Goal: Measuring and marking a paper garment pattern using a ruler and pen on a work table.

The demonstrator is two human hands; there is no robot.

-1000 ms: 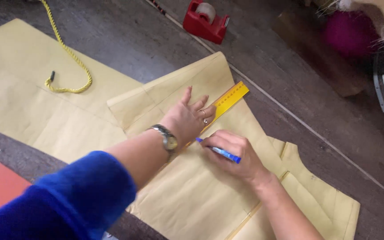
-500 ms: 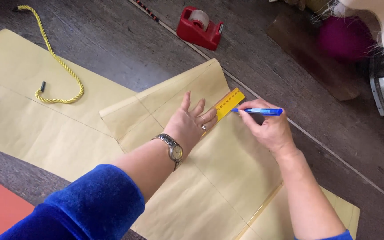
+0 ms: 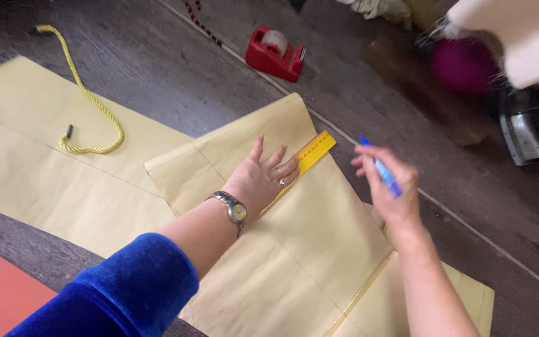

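On the worktop's middle, the left hand lies spread flat, pressing a yellow ruler onto tan paper; right of it, the right hand hovers above the paper, fingers pinching a blue pen. Far off sits a red tape dispenser

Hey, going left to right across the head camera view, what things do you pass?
Yellow twisted rope → left hand pressing flat on the tan pattern paper → yellow plastic ruler → right hand with a grip on a blue pen → magenta fuzzy ball.
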